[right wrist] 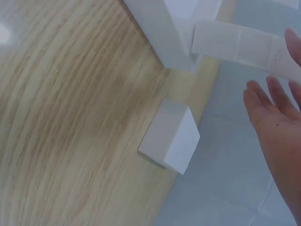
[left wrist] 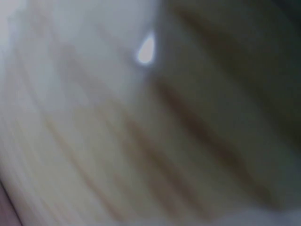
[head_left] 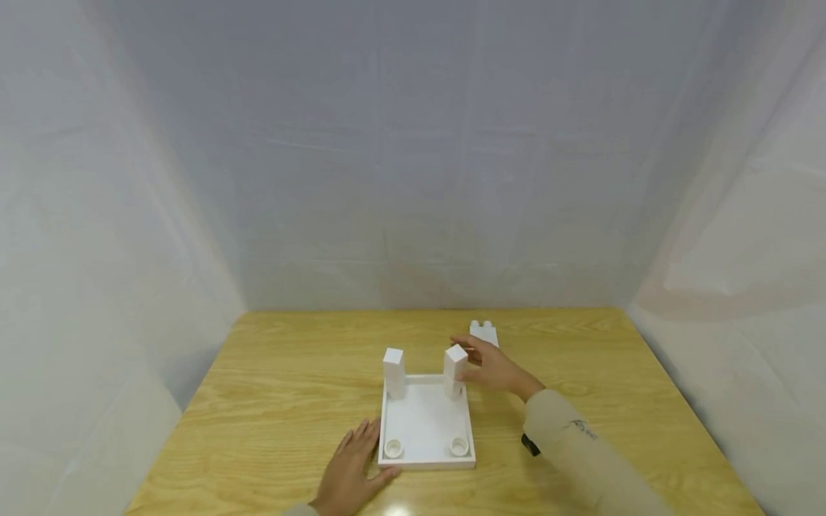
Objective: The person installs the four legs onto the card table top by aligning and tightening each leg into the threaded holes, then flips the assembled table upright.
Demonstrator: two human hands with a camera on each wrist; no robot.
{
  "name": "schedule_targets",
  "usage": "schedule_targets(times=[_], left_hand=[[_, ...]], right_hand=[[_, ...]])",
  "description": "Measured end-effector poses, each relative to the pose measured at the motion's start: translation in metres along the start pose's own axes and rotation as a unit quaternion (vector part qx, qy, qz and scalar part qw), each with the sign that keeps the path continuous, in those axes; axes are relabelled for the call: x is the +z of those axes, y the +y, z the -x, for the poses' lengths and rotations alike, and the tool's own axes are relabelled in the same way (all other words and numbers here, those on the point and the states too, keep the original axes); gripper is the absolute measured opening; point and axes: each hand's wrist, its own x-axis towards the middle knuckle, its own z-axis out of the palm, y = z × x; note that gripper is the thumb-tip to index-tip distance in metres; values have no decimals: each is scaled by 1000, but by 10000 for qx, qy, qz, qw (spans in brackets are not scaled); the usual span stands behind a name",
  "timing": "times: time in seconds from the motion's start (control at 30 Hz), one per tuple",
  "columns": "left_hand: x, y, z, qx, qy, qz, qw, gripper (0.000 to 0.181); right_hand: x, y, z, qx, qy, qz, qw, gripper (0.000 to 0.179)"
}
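A white rectangular tray-like base (head_left: 426,423) with a raised rim lies on the table. Two square white posts, a left post (head_left: 394,376) and a right post (head_left: 454,369), stand upright at its far corners. Round white sockets, one at the near left (head_left: 393,448) and one at the near right (head_left: 459,447), occupy the other corners. My right hand (head_left: 495,370) is around the right post, its fingers loosely bent; the right wrist view shows a gap between fingers and post (right wrist: 230,42). My left hand (head_left: 350,466) lies flat beside the base, thumb at its near left corner. The left wrist view is blurred.
A white block (head_left: 484,332) with two round knobs lies behind my right hand, partly hidden; a white block (right wrist: 171,136) also shows in the right wrist view. The wooden table (head_left: 284,380) is enclosed by pale sheeting (head_left: 426,179) at the back and sides.
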Motion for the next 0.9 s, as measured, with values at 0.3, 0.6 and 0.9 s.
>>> schedule_targets(times=[0.3, 0.6, 0.9], left_hand=[[2, 1, 1, 7, -32, -71, 10000, 93], [1, 1, 1, 19, 46, -85, 10000, 93], [1, 0, 1, 59, 121, -142, 9998, 92]], right_hand=[[-5, 8, -1, -494, -147, -304, 9982, 50], [25, 3, 8, 301, 1798, 258, 9829, 31], [62, -3, 7, 375, 3446, 592, 9361, 29]])
